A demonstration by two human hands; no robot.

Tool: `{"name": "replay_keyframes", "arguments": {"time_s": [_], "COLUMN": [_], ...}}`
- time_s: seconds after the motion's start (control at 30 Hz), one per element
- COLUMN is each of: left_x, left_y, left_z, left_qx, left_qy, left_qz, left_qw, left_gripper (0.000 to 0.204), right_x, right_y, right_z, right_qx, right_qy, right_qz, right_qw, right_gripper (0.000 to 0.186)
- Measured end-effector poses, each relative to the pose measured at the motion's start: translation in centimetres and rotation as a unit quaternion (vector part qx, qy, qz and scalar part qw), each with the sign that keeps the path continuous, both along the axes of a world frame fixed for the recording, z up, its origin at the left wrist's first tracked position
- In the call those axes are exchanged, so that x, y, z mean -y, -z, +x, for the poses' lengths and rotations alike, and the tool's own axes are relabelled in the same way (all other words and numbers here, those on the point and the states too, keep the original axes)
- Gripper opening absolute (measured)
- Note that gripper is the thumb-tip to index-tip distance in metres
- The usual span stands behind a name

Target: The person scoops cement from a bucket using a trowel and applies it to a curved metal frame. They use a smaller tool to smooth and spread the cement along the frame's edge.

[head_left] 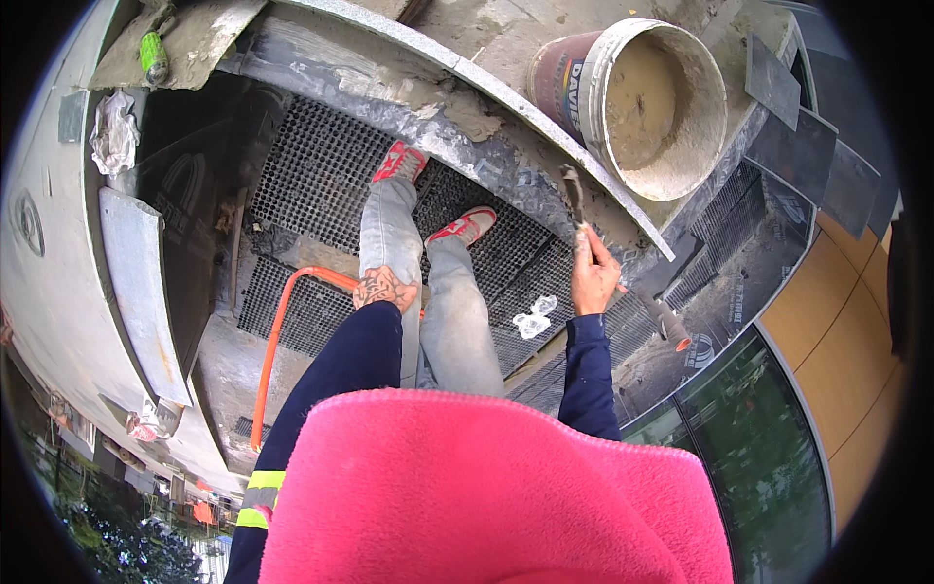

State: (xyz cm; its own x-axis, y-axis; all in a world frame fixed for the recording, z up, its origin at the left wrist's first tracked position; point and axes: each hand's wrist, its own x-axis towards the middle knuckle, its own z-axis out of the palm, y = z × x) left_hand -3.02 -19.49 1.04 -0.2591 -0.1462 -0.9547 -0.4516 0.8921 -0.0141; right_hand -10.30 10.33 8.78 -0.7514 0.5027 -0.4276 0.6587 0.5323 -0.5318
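In my right hand [593, 277] is a small trowel [576, 200] with a mortar-smeared blade; the fingers are wrapped round its handle. The blade is up against the rough, mortar-covered side of the curved ledge [486, 122], below its pale stone edging [545, 127]. My left hand [384, 289] rests on my left leg near the knee, its fingers not clearly visible. Beyond the right hand, on top of the ledge, a large bucket [715, 117] holds murky tan liquid, its rim and inside caked with mortar.
My shoes [467, 226] stand on black dimpled drainage panels [316, 156]. An orange hose [275, 336] bends beside my left leg. Crumpled clear plastic [533, 319] lies at right. Grey slabs [793, 151] stand beyond the bucket; a green bottle [153, 58] lies far left.
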Motion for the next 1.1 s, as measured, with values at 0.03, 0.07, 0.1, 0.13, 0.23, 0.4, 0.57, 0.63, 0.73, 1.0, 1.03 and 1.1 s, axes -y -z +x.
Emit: {"name": "replay_keyframes", "arguments": {"time_s": [0.03, 0.07, 0.1, 0.13, 0.23, 0.4, 0.57, 0.63, 0.73, 1.0, 1.03, 1.1], "left_x": [-0.1, -0.2, -0.1, -0.1, -0.1, -0.1, -0.1, -0.2, 0.1, -0.1, -0.2, 0.1], "left_y": [-0.1, -0.2, -0.3, -0.3, -0.2, -0.1, 0.0, -0.1, 0.4, 0.2, 0.2, 0.7], "left_z": [-0.4, -0.4, 0.0, 0.1, 0.1, 0.1, 0.9, 0.9, 1.4, 1.5, 1.3, 1.8], "left_qx": [0.002, 0.006, 0.009, 0.009, 0.018, 0.02, 0.005, 0.003, -0.008, -0.027, -0.029, -0.038], "left_qy": [0.006, 0.013, 0.009, 0.008, 0.009, 0.003, -0.017, -0.013, -0.006, -0.016, -0.014, -0.016], "left_qz": [0.005, 0.012, 0.008, 0.009, 0.009, 0.002, -0.012, -0.004, 0.021, 0.011, 0.002, -0.01], "left_qw": [1.0, 1.0, 1.0, 1.0, 1.0, 1.0, 1.0, 1.0, 1.0, 0.999, 0.999, 0.999], "left_gripper": [0.066, 0.069, 0.07, 0.07, 0.07, 0.071, 0.07, 0.069, 0.071, 0.06, 0.06, 0.061], "right_x": [-3.2, -6.2, -7.2, -7.5, -5.1, 6.9, 12.5, 11.4, 9.3, 10.8, 10.7, 11.7], "right_y": [2.1, 3.1, 3.0, 2.7, 3.4, 2.7, 1.0, 0.9, 2.2, 0.2, 1.8, 4.2], "right_z": [2.0, 2.9, 2.2, 0.7, -3.5, -12.0, -12.4, -9.7, -7.6, -3.7, -2.2, -0.4], "right_qx": [-0.094, -0.087, -0.055, -0.027, -0.067, 0.023, 0.023, -0.044, 0.001, -0.022, -0.028, -0.037], "right_qy": [0.021, 0.053, 0.014, -0.023, -0.112, -0.156, -0.098, -0.117, -0.143, -0.171, -0.147, -0.085], "right_qz": [-0.013, -0.054, -0.046, -0.035, -0.069, -0.03, -0.043, 0.004, 0.09, 0.08, 0.058, 0.014], "right_qw": [0.995, 0.993, 0.997, 0.999, 0.989, 0.987, 0.994, 0.992, 0.986, 0.982, 0.987, 0.996], "right_gripper": [0.027, 0.029, 0.029, 0.029, 0.027, 0.039, 0.036, 0.033, 0.032, 0.036, 0.038, 0.04]}}
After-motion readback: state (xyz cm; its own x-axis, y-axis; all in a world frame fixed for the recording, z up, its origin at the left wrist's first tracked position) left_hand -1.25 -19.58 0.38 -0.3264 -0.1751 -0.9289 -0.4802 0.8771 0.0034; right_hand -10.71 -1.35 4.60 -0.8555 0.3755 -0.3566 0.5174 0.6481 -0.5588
